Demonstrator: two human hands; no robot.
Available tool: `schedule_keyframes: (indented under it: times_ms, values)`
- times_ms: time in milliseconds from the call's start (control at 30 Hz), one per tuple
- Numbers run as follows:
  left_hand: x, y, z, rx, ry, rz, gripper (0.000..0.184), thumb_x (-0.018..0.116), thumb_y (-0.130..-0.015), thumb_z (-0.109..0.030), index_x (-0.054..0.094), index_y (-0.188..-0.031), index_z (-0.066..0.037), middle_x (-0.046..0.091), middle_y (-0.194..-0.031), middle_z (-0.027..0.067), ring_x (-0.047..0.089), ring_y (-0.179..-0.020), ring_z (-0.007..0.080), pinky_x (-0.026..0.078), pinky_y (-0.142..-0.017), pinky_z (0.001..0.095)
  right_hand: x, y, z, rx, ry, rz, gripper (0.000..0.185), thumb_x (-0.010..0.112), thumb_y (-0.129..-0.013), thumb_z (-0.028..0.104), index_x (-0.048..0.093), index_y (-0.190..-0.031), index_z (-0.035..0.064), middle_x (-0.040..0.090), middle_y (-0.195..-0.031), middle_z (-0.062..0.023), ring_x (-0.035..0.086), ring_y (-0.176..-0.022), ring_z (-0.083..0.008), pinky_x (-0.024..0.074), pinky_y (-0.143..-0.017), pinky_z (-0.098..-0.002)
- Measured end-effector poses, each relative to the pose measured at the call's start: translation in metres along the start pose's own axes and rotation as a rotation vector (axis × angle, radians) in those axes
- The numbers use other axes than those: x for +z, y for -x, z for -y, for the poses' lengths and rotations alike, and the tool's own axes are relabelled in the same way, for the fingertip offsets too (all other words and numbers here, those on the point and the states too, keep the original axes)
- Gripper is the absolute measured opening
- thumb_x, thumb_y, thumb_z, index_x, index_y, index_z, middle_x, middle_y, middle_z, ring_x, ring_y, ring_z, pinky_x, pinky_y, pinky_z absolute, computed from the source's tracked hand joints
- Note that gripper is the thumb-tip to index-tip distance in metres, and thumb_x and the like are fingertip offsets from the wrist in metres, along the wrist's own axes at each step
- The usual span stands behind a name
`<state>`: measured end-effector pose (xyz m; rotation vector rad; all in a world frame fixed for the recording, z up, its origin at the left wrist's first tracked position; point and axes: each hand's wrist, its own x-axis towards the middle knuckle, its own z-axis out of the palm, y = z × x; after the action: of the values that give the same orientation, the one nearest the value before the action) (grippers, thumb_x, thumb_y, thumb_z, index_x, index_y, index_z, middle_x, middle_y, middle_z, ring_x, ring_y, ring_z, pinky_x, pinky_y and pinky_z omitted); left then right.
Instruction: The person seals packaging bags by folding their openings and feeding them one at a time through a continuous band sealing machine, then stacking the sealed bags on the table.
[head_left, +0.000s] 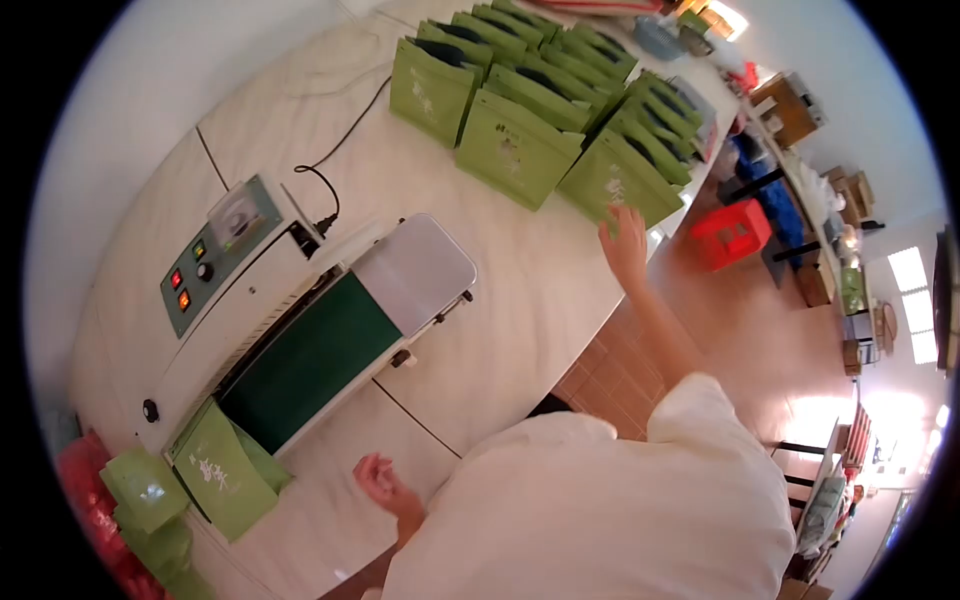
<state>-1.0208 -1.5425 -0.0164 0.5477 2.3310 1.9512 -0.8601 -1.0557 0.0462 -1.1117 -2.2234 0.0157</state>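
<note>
My right hand (pixel 626 250) is stretched out to the front right green pouch (pixel 618 180). Its fingertips overlap the lower part of that pouch, thumb apart; whether they touch it is hard to tell. Over the near table edge, my left hand (pixel 385 487) hovers with loosely curled fingers and nothing in it. To its left, a green pouch (pixel 225 470) with white lettering sits at the near end of a band sealing machine (pixel 230 255). The machine has a dark green conveyor belt (pixel 315 360) and lit buttons.
Several open-topped green pouches (pixel 520 150) stand in rows at the far end of the marbled table (pixel 530 290). A black cord (pixel 350 130) runs behind the machine. More green packaging (pixel 145 490) lies at the left edge by red plastic (pixel 90 490). A red crate (pixel 732 235) is on the floor.
</note>
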Motion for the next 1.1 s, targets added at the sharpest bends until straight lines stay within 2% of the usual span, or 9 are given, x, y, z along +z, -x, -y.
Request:
schedule_keyframes:
  times_ms: [167,233,267,467,600,700,833,900,1100]
  values:
    - [0.103,-0.023,-0.057,0.115,-0.111,0.138,0.02,0.05,-0.087,0.0,0.053,-0.107,-0.001,0.051,-0.102,0.0134,0.055,-0.08,0.0191,0.045,-0.071,0.0276,0.062,-0.116,0.008,-0.241,0.029,-0.071,0.065,0.07,-0.075,0.022,0.04,-0.13,0.0053,0.055,-0.111,-0.0156,0.049,-0.106,-0.0314,0.0396,-0.088,-0.0454]
    - [0.122,-0.04,-0.07,0.178,-0.195,0.145,0.02,0.051,-0.086,0.002,0.054,-0.105,-0.001,0.052,-0.101,0.0137,0.055,-0.08,0.0195,0.045,-0.071,0.0277,0.088,-0.152,0.013,-0.125,0.179,0.289,0.076,0.068,-0.076,0.03,0.031,-0.137,0.0053,0.06,-0.107,-0.014,0.054,-0.103,-0.0294,0.0403,-0.088,-0.0469]
    - [0.129,-0.048,-0.081,0.184,-0.243,0.136,0.022,0.052,-0.084,0.004,0.055,-0.105,-0.001,0.053,-0.1,0.0137,0.055,-0.079,0.02,0.045,-0.07,0.0277,0.101,-0.17,0.011,-0.059,0.237,0.477,0.057,0.066,-0.078,0.035,0.05,-0.124,0.0069,0.064,-0.092,-0.0148,0.06,-0.092,-0.0317,0.0442,-0.082,-0.0446]
    - [0.158,-0.083,-0.111,0.144,-0.319,0.107,0.035,0.061,-0.077,0.002,0.055,-0.112,-0.002,0.055,-0.107,0.0143,0.057,-0.085,0.0222,0.046,-0.07,0.0291,0.099,-0.141,0.032,-0.515,0.232,0.744,0.011,0.059,-0.077,0.015,0.066,-0.075,0.007,0.065,-0.076,-0.0127,0.064,-0.07,-0.0296,0.0494,-0.059,-0.0394]
    - [0.205,-0.099,-0.146,0.298,-0.505,0.26,0.052,0.07,-0.073,-0.008,0.049,-0.121,-0.003,0.055,-0.109,0.0119,0.048,-0.106,0.0271,0.037,-0.093,0.0397,0.019,-0.079,0.027,-0.692,0.013,0.713,0.004,0.058,-0.069,0.006,0.06,-0.07,0.0091,0.06,-0.066,-0.007,0.061,-0.063,-0.0257,0.0453,-0.054,-0.0371]
    - [0.234,-0.103,-0.163,0.48,-0.613,0.466,0.057,0.074,-0.07,-0.015,0.05,-0.121,-0.007,0.054,-0.111,0.0085,0.043,-0.112,0.0284,0.032,-0.098,0.042,-0.026,-0.049,0.02,-0.855,-0.095,0.714,0.008,0.059,-0.063,0.005,0.056,-0.068,0.0107,0.053,-0.065,-0.0037,0.056,-0.064,-0.0212,0.0428,-0.053,-0.033]
    - [0.219,-0.096,-0.159,0.433,-0.676,0.639,0.043,0.074,-0.067,-0.017,0.059,-0.107,-0.009,0.059,-0.104,0.0035,0.049,-0.105,0.0238,0.034,-0.097,0.0399,-0.065,-0.022,0.031,-0.941,-0.141,0.825,0.012,0.059,-0.059,0.004,0.054,-0.068,0.0098,0.049,-0.067,-0.0021,0.052,-0.067,-0.0181,0.0409,-0.053,-0.0295]
    - [0.19,-0.081,-0.14,0.127,-0.555,0.916,0.023,0.074,-0.068,-0.018,0.062,-0.086,-0.012,0.062,-0.089,0.0016,0.056,-0.09,0.0205,0.037,-0.091,0.0371,-0.073,-0.011,0.036,-0.915,-0.244,0.854,0.011,0.059,-0.06,0.004,0.054,-0.069,0.0079,0.047,-0.066,-0.0026,0.05,-0.067,-0.0181,0.0407,-0.053,-0.0288]
    - [0.141,-0.028,-0.111,0.131,-0.518,0.716,0.022,0.074,-0.063,-0.006,0.061,-0.078,-0.012,0.062,-0.082,0.0003,0.057,-0.082,0.0206,0.038,-0.086,0.0358,-0.047,0.047,0.043,-0.896,-0.42,0.981,0.009,0.059,-0.063,0.005,0.054,-0.07,0.0069,0.05,-0.081,-0.004,0.052,-0.068,-0.0185,0.0441,-0.055,-0.0303]
